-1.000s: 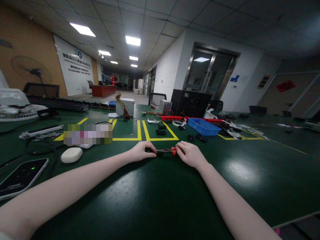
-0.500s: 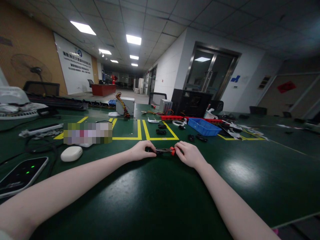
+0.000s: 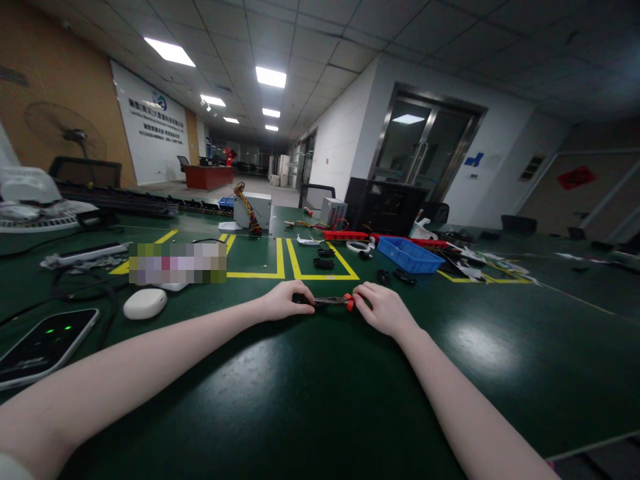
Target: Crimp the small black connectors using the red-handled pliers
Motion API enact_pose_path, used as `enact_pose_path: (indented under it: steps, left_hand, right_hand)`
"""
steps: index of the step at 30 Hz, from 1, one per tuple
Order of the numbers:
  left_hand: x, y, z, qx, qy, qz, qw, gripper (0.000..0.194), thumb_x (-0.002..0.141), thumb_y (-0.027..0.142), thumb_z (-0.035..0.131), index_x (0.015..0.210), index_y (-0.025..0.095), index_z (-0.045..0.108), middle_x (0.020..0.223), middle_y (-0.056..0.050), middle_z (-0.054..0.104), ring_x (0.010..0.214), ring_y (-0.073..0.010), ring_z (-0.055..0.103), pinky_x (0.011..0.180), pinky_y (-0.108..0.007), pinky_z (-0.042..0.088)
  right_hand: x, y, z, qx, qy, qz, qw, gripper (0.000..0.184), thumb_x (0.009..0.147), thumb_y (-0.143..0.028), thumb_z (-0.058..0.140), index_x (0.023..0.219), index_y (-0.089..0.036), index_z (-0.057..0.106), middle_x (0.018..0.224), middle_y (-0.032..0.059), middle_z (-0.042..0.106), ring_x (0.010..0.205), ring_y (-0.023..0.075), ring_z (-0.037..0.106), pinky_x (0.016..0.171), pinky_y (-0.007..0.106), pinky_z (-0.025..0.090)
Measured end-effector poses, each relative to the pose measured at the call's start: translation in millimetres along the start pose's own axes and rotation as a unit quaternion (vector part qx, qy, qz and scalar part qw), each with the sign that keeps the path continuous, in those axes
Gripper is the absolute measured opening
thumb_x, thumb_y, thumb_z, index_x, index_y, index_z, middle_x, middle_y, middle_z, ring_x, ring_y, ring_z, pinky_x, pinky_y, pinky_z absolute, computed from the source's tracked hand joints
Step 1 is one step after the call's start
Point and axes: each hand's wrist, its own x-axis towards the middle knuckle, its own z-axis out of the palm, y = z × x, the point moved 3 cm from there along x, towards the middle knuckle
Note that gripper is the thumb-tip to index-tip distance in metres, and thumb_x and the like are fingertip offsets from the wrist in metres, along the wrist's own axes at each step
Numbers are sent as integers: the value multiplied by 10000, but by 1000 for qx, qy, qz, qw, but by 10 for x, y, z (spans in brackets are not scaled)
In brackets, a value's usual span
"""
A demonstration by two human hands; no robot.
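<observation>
Red-handled pliers (image 3: 334,301) are gripped in my right hand (image 3: 383,308), jaws pointing left, low over the green table (image 3: 320,373). My left hand (image 3: 285,300) is closed on a small black bundle (image 3: 300,299) that looks like a coiled cable, mostly covered by the fingers. The pliers' tips meet the bundle at the left fingertips; the exact contact is too small to make out. Beyond the hands lie black cable bundles (image 3: 324,264) inside a yellow tape outline, and another black cable bundle (image 3: 404,277) rests right of it.
A blue plastic bin (image 3: 410,255) stands behind my right hand. Red strips (image 3: 345,235), a white cable coil (image 3: 358,246) and a power supply box (image 3: 259,213) are farther back. At the left sit a cream case (image 3: 145,304) and a device with green lights (image 3: 50,347).
The view has shifted slightly. Both hands keep nearly the same pose, with the pliers still at the black bundle.
</observation>
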Motion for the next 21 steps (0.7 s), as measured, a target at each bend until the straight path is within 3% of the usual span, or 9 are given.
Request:
enact_pose_path:
  steps: [7,13,21]
  left_hand:
    - [-4,-8,-2,0,0,12,1000,140,773,224,746,893,159,714,939,-47,668,921,-191,611,865,-290,451]
    - [2,-28,5,2,-1,5,1000,159,775,238,745,908,157,716,958,-57,656,930,-194,609,879,-299,447]
    - [-3,33,-7,9,-9,-6,1000,144,791,247,725,907,163,720,949,-45,676,924,-195,613,868,-295,449]
  right_hand:
    - [19,-93,5,4,-19,-11,1000,303,955,-401,399,889,-192,608,843,56,623,743,172,578,659,287,402]
    - [21,-86,18,-3,-12,-29,1000,423,808,-605,582,920,-197,590,897,61,614,778,199,574,663,306,412]
    - [-11,-32,-27,-36,22,-35,998,392,820,-571,577,918,-192,595,917,79,639,829,223,581,735,340,410]
